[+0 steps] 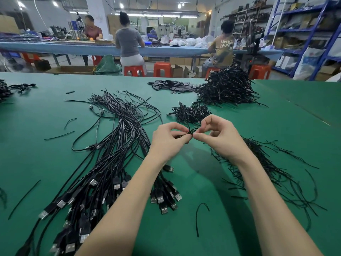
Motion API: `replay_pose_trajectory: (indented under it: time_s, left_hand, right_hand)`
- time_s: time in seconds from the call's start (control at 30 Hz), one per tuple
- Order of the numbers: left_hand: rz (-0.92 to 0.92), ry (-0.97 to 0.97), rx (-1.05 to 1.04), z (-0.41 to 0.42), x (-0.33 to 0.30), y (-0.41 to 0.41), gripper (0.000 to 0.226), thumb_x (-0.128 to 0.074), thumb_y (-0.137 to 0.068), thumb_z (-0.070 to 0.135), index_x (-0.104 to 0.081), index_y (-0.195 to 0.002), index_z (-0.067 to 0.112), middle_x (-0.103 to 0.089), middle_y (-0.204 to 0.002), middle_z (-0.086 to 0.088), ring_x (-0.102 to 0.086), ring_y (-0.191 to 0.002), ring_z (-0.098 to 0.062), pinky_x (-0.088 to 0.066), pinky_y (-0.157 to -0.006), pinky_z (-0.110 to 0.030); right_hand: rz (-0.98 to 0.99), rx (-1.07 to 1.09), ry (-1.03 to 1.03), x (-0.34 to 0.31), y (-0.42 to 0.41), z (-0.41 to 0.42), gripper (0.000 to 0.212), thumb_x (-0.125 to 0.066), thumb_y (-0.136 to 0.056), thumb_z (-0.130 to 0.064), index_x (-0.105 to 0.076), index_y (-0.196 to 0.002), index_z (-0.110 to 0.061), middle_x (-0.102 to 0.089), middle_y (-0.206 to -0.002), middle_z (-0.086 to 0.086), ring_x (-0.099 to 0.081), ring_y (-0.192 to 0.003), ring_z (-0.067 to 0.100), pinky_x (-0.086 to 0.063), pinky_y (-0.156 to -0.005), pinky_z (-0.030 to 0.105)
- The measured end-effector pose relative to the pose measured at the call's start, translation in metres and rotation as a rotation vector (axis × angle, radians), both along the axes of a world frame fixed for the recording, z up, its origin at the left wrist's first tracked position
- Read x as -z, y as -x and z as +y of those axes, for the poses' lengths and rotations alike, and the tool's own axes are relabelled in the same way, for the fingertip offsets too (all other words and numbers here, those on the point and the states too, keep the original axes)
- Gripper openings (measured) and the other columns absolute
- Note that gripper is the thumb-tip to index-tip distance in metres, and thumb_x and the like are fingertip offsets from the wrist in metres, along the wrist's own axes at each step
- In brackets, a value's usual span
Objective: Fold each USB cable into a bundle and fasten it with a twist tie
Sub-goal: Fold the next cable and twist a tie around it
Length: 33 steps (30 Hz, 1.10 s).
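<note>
Looking left to right, we see loose USB cables (118, 145) fanned across the green table (36, 145), plugs toward us. Above the table's middle, our left hand (168, 139) grips a folded cable bundle (181, 135) while our right hand (219, 134) pinches the twist tie (192, 130) around it. Spare ties (273, 169) lie at right.

Both forearms reach forward, left hand (170, 138) and right hand (219, 134) meeting, fingertips pinched.
</note>
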<state>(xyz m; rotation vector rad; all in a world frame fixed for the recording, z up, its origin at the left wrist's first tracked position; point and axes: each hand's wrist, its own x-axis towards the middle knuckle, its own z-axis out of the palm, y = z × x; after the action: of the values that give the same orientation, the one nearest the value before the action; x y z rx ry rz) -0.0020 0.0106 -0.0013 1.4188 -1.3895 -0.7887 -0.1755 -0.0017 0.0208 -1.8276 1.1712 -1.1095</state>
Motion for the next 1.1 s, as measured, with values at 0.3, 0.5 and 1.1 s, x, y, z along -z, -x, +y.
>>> replay_pose_trajectory:
  time_s: [0.3, 0.5, 1.1]
  left_hand:
    - [-0.25, 0.349, -0.061, 0.003, 0.002, 0.01, 0.009, -0.073, -0.083, 0.011, -0.074, -0.085, 0.019, -0.074, -0.079, 0.012, -0.068, -0.079, 0.008, -0.05, -0.073, -0.008]
    - [-0.385, 0.426, -0.067, 0.005, 0.009, 0.014, 0.009, -0.069, -0.087, 0.014, -0.072, -0.094, 0.019, -0.075, -0.087, 0.006, -0.071, -0.085, -0.011, -0.056, -0.083, -0.033]
    - [0.927, -0.239, 0.319, 0.002, -0.011, -0.005, 0.012, -0.068, -0.085, 0.004, -0.061, -0.093, 0.009, -0.071, -0.077, -0.005, -0.067, -0.069, -0.012, -0.056, -0.066, -0.021]
  right_hand:
    - [0.199, 0.247, 0.072, -0.001, -0.01, -0.003, 0.012, -0.082, -0.079, -0.043, -0.078, -0.074, -0.033, -0.072, -0.068, -0.019, -0.062, -0.063, -0.003, -0.053, -0.067, 0.029]
    - [0.33, 0.29, 0.146, 0.003, -0.014, -0.007, 0.018, -0.077, -0.084, -0.04, -0.07, -0.069, -0.037, -0.072, -0.073, -0.016, -0.069, -0.079, 0.011, -0.058, -0.078, 0.039]
    - [-0.049, 0.071, 0.258, 0.008, -0.014, -0.003, 0.008, -0.075, -0.091, -0.019, -0.074, -0.083, -0.019, -0.066, -0.071, -0.017, -0.054, -0.064, 0.004, -0.039, -0.058, 0.013]
